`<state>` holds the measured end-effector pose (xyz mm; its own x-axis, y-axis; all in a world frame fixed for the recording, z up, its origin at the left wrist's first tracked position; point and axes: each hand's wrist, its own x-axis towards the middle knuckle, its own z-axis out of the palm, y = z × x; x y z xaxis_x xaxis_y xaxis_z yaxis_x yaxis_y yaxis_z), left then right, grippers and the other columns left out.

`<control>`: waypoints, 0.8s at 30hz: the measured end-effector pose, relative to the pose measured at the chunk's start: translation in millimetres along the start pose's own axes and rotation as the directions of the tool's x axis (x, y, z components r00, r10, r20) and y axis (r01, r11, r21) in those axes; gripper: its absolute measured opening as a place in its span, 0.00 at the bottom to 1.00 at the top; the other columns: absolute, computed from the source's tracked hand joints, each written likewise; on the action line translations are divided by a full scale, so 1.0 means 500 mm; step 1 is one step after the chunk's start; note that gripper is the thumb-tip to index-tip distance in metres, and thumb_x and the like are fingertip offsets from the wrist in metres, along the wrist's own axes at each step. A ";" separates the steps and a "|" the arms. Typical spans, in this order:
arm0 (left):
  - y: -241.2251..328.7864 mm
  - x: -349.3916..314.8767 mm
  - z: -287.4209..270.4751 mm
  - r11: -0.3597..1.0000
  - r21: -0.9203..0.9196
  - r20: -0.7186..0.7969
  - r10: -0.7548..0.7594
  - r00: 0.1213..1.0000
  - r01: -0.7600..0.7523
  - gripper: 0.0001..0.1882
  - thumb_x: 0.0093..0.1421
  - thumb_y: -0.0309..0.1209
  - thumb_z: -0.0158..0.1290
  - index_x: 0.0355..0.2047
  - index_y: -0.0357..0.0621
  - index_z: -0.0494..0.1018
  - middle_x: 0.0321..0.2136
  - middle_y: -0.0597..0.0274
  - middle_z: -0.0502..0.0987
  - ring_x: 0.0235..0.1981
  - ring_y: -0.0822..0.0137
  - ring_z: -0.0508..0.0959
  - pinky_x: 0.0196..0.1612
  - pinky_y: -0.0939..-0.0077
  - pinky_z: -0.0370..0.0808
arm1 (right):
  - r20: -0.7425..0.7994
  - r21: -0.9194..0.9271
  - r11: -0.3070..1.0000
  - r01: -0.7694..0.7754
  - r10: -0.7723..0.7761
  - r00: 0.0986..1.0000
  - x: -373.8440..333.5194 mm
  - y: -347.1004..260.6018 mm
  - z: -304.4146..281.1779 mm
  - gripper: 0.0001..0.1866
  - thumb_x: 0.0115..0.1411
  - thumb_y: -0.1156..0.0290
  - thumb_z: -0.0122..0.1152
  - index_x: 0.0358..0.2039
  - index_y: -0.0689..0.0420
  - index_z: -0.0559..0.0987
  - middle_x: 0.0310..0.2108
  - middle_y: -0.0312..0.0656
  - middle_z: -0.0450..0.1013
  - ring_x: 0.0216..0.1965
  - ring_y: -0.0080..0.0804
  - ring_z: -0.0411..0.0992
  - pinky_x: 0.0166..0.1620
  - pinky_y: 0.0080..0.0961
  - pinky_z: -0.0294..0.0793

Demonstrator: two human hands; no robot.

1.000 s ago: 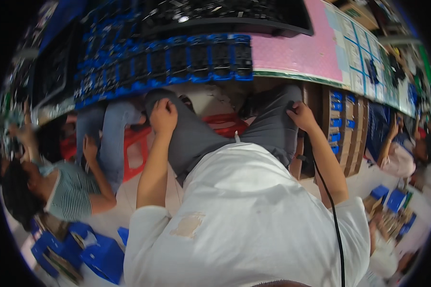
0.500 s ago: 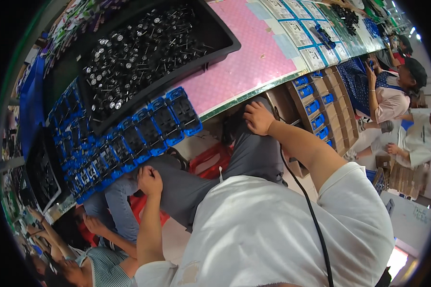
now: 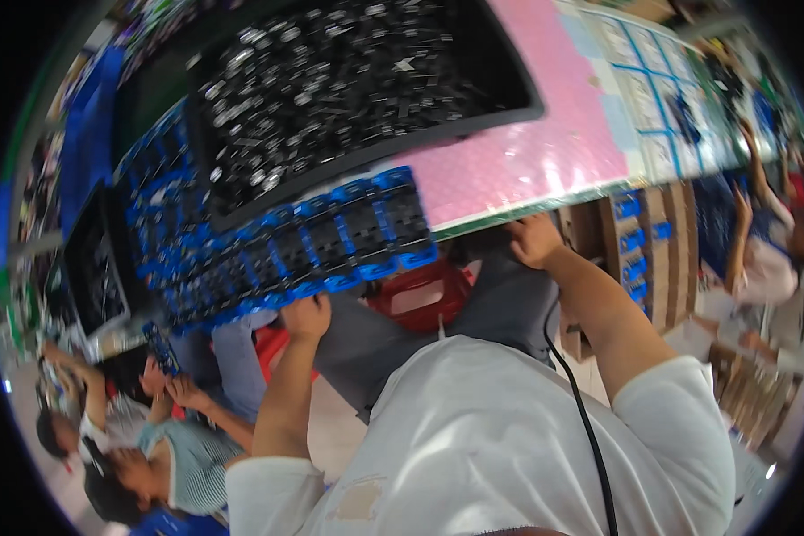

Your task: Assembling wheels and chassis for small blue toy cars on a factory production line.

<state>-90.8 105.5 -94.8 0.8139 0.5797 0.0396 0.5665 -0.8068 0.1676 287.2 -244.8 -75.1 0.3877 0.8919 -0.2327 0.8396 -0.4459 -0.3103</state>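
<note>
My left hand [image 3: 307, 316] lies by my left thigh, right below the near edge of a row of blue-and-black plastic assemblies [image 3: 335, 241]. Its fingers are loosely apart and blurred, their tips partly hidden by that row, and I see nothing held. My right hand [image 3: 536, 239] rests on my right knee below the table edge, fingers spread over the grey trousers and holding nothing. Behind the row stands a large black tray [image 3: 495, 125] heaped with small dark and shiny metal-headed parts [image 3: 304, 89].
A pink mat [image 3: 545, 170] covers the table beside the tray. A brown divided box [image 3: 679, 241] with blue parts stands at the right; a red stool [image 3: 424, 299] is under the table. A co-worker [image 3: 187, 456] handles a blue part at the left; a black cable [image 3: 580, 402] crosses my shirt.
The view has turned, so the table and tray sit further right. My left hand now reaches the edge of the blue row; my right hand stays on the knee. The left co-worker's hands now hold a blue part.
</note>
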 end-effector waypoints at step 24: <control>-0.008 -0.042 -0.033 0.954 -0.008 0.142 -0.294 0.945 0.298 0.15 0.54 0.38 0.55 0.41 0.48 0.77 0.42 0.54 0.79 0.47 0.50 0.77 0.48 0.51 0.72 | 0.131 -0.153 0.988 -0.015 0.035 0.991 0.013 0.049 0.068 0.24 0.52 0.68 0.60 0.51 0.58 0.74 0.51 0.57 0.70 0.54 0.61 0.66 0.58 0.54 0.64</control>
<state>-112.4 98.2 -80.1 0.6210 0.7690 -0.1518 0.7824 -0.5963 0.1798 297.6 -252.5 -115.4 0.3638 0.8582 -0.3620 0.8821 -0.4423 -0.1620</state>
